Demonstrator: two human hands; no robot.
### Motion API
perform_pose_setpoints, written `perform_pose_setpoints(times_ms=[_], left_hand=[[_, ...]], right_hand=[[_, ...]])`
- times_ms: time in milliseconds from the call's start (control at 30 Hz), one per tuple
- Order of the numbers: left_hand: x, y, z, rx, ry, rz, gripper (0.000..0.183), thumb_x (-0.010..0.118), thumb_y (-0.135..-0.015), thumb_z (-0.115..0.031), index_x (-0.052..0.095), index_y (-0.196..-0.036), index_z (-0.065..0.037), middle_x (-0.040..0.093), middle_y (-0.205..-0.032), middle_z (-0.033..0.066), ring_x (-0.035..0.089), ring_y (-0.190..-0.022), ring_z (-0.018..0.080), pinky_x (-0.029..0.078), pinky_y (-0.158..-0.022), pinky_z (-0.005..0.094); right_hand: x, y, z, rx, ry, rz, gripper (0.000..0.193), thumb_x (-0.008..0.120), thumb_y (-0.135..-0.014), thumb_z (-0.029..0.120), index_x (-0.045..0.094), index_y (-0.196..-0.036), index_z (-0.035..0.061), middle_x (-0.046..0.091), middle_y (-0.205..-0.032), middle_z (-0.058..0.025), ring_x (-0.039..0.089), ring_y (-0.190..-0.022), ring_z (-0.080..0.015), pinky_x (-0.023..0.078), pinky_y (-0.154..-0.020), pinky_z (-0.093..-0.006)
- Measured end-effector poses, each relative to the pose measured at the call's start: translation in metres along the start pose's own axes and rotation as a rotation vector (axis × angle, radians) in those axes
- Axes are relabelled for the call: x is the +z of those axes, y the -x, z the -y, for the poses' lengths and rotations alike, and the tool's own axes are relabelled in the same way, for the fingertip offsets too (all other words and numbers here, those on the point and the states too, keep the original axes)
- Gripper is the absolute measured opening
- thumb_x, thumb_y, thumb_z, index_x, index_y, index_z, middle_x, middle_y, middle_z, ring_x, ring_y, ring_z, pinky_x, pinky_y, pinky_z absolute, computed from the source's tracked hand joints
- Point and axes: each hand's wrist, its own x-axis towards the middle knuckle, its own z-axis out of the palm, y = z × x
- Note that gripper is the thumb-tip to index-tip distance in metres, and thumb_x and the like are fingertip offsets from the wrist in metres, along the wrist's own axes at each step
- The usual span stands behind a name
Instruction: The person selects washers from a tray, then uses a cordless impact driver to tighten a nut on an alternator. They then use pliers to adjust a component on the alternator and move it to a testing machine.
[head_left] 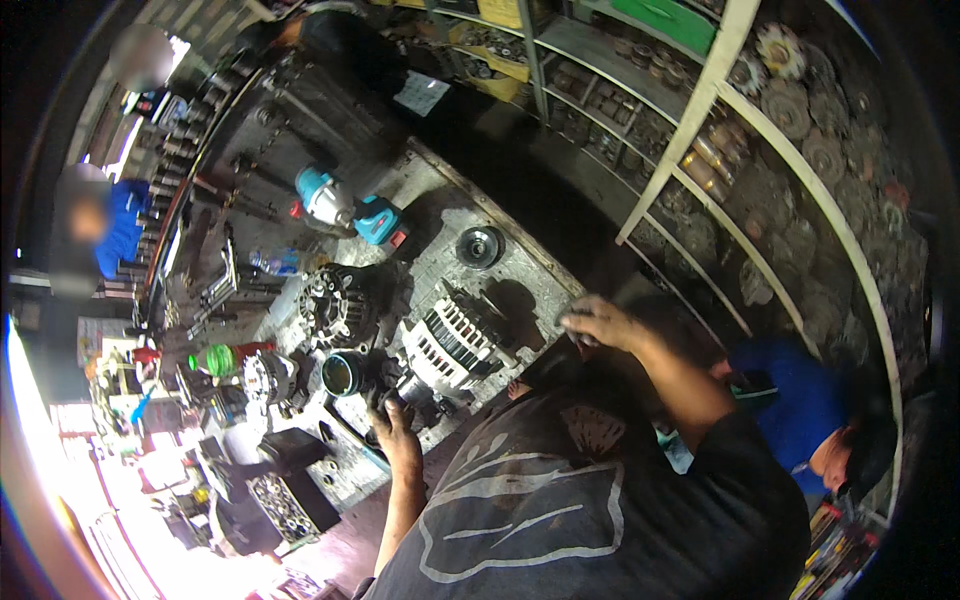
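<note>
Left hand (pixel 398 432) low at bench's near edge, fingers half curled beside dark part (pixel 376 394); can't tell from here if gripping. Right hand (pixel 602 323) by bench's right edge, fingers bent, hold unclear. Silver alternator (pixel 452 345) on metal bench (pixel 532 272), between hands. Past it, open round tin (pixel 343 374), second alternator (pixel 333 308), black pulley (pixel 480 247). Farther, teal cordless wrench (pixel 324 197); loaded shelves (pixel 610 62) beyond.

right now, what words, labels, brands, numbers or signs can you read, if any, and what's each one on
None can be read.
Pale sheet: too small and blurred.
Blue cordless tool: any lettering too small.
Silver slotted housing: no lettering I can make out.
Dark shirt: pale drawn shapes, no readable letters.
</note>
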Motion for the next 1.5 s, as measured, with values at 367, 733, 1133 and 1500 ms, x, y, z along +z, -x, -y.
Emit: perform_pose_setpoints(times_ms=[367,733,1133,1500], left_hand=[[0.017,0.114,0.044,-0.034,-0.128,-0.269,0.056,0.068,-0.103,-0.004,0.043,-0.154,-0.003,0.066,-0.135,0.0178,0.067,-0.119,0.0268,0.052,-0.106,0.0388],[0.005,0.323,0.186,-0.568,-0.389,-0.216,0.074,0.081,-0.093,-0.020,0.044,-0.156,-0.007,0.068,-0.136,0.0247,0.072,-0.119,0.0365,0.057,-0.101,0.0455],[-0.086,0.538,0.384,-1.212,-0.383,-0.051,0.079,0.069,-0.100,-0.056,0.052,-0.157,-0.004,0.055,-0.159,0.0185,0.051,-0.149,0.0321,0.044,-0.121,0.0416],[-0.195,0.564,0.402,-1.046,-0.280,-0.475,0.066,0.066,-0.100,-0.060,0.076,-0.120,0.002,0.073,-0.123,0.0290,0.068,-0.120,0.0451,0.054,-0.104,0.0518]], right_hand=[[0.018,-0.070,0.075,-0.859,0.799,0.180,0.095,0.085,-0.089,0.026,0.032,-0.166,0.0129,0.038,-0.168,-0.0248,0.044,-0.152,-0.0399,0.039,-0.127,-0.0441],[0.004,-0.116,0.085,0.669,0.325,0.544,0.092,0.024,-0.104,0.081,0.033,-0.154,0.0050,0.071,-0.108,-0.0298,0.074,-0.075,-0.0354,0.060,-0.062,-0.0503],[0.094,0.016,-0.098,0.535,1.338,0.711,0.091,0.057,-0.099,0.075,0.075,-0.112,-0.0134,0.078,-0.104,-0.0295,0.076,-0.098,-0.0420,0.058,-0.091,-0.0509],[0.351,-0.058,-0.121,-0.372,1.311,1.166,0.044,0.071,-0.102,0.040,0.075,-0.113,-0.0026,0.077,-0.088,-0.0240,0.069,-0.061,-0.0331,0.054,-0.051,-0.0462]])
